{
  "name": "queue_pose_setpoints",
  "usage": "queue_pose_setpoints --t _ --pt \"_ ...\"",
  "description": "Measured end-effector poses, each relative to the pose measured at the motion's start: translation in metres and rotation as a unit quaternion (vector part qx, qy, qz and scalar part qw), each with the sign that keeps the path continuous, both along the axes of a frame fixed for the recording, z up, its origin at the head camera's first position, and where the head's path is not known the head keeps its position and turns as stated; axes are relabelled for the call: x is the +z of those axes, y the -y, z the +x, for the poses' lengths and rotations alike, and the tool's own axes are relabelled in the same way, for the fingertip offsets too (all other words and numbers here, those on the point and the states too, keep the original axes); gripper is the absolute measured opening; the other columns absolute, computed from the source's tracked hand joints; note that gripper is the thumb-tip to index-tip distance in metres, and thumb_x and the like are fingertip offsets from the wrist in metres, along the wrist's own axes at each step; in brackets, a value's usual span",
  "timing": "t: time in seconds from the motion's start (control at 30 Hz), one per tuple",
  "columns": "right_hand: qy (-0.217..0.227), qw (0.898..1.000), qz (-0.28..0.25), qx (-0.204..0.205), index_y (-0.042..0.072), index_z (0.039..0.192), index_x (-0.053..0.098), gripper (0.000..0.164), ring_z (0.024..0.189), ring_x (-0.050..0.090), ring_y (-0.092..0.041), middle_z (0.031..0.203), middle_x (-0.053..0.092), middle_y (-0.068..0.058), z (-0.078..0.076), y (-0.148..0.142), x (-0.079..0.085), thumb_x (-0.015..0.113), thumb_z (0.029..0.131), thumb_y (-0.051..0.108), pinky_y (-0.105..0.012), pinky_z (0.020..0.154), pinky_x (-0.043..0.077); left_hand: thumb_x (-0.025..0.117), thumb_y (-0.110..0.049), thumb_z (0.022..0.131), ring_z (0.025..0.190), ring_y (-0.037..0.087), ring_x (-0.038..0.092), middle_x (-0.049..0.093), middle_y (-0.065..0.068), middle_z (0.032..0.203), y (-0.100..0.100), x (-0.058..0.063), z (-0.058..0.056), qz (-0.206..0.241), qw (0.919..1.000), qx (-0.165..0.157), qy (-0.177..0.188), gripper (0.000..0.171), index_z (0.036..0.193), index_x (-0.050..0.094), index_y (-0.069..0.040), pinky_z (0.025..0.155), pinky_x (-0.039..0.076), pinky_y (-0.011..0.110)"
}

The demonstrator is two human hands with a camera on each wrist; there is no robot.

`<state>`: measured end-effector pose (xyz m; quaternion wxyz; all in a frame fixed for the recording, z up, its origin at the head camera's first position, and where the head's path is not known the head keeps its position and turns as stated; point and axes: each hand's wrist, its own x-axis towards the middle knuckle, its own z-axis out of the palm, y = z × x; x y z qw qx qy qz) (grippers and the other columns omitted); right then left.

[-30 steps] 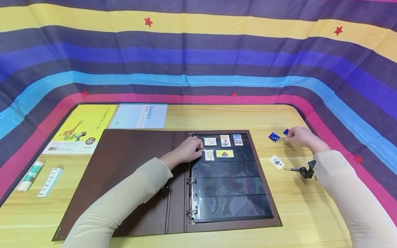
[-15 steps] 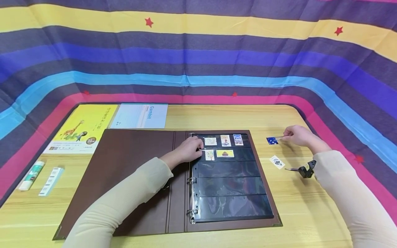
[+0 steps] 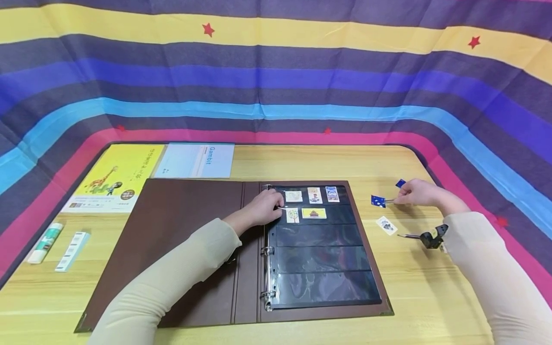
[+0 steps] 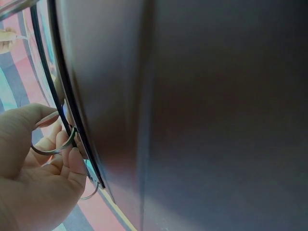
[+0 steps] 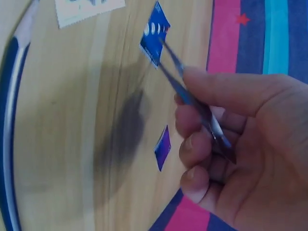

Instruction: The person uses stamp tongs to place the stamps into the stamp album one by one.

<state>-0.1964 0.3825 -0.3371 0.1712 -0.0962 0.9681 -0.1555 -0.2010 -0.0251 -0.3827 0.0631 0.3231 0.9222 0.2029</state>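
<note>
Right hand (image 3: 418,193): near the table's right edge, thumb and fingers clamped on the tweezers.
Tweezers (image 5: 202,106): slender, metal; their tips reach the blue stamp.
Blue stamp (image 3: 378,201): at the tweezers' tips, just off the album's right edge towards its far corner; whether it touches the table I cannot tell.
Second blue stamp (image 3: 400,183): beside the right hand, on the side towards the table's far edge.
White stamp (image 3: 386,225): dark print, on the table, nearer the near edge than the blue stamp.
Pencil (image 3: 408,235): just beside the white stamp, its rear end hidden behind the black wrist camera (image 3: 432,238).
Left hand (image 3: 263,207): at the page's inner edge, near its far corner, fingers curled beside a ring (image 4: 53,148); whether they grip anything I cannot tell.
Album (image 3: 185,211): brown, spread flat, running to the table's near edge.
Page (image 3: 319,258): black, in the album's right half; three stamps in the far row, two in the next.
Table's far left corner: yellow book (image 3: 118,167), with the blue book (image 3: 196,160) beside it along the far edge.
Table's left edge: glue stick (image 3: 45,243), then a pale strip (image 3: 71,251).
Behind: striped cloth (image 3: 293,86).
</note>
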Motion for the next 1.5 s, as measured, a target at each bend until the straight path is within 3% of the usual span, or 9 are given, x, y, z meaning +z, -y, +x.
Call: queue_pose_setpoints --t 0.27,0.63,1.07,1.5 --pt "-0.083 0.996 -0.015 0.003 0.007 0.076 0.054 0.009 0.061 0.042 -0.017 0.068 0.051 -0.003 -0.006 0.008 -0.015 0.058 0.075 0.015 -0.032 0.057 0.034 0.051 -0.009 0.072 0.073 0.014 0.037 0.044 0.001 0.079 0.0 0.001 0.001 -0.004 0.9999 0.006 0.009 0.01 0.082 0.052 -0.009 0.065 0.032 0.025" --pt "-0.121 0.992 0.005 0.033 0.007 0.072 0.054 0.005 0.061 0.042 -0.017 0.065 0.052 0.001 -0.016 0.018 -0.016 0.058 0.074 0.008 -0.034 0.059 0.032 0.051 -0.009 0.071 0.072 0.015 0.036 0.045 0.002 0.079 -0.001 0.001 0.002 0.0 1.0 0.005 0.006 0.011 0.082 0.052 -0.008 0.064 0.032 0.025" --pt "-0.143 0.989 0.018 0.032 0.007 0.071 0.052 0.007 0.059 0.041 -0.017 0.064 0.049 -0.001 -0.016 0.023 -0.014 0.055 0.077 0.008 -0.033 0.056 0.031 0.05 -0.009 0.072 0.072 0.014 0.037 0.044 0.001 0.079 -0.001 0.001 0.0 -0.004 1.0 0.005 0.002 0.011 0.082 0.053 -0.008 0.065 0.032 0.025" --pt "-0.11 0.993 0.004 0.042 0.008 0.072 0.054 0.005 0.059 0.043 -0.015 0.065 0.052 0.0 -0.009 0.002 -0.007 0.058 0.074 0.008 -0.033 0.057 0.034 0.05 -0.009 0.071 0.072 0.014 0.037 0.042 -0.001 0.077 0.0 0.0 0.001 -0.003 1.0 0.004 0.0 0.01 0.081 0.052 -0.009 0.064 0.032 0.025"
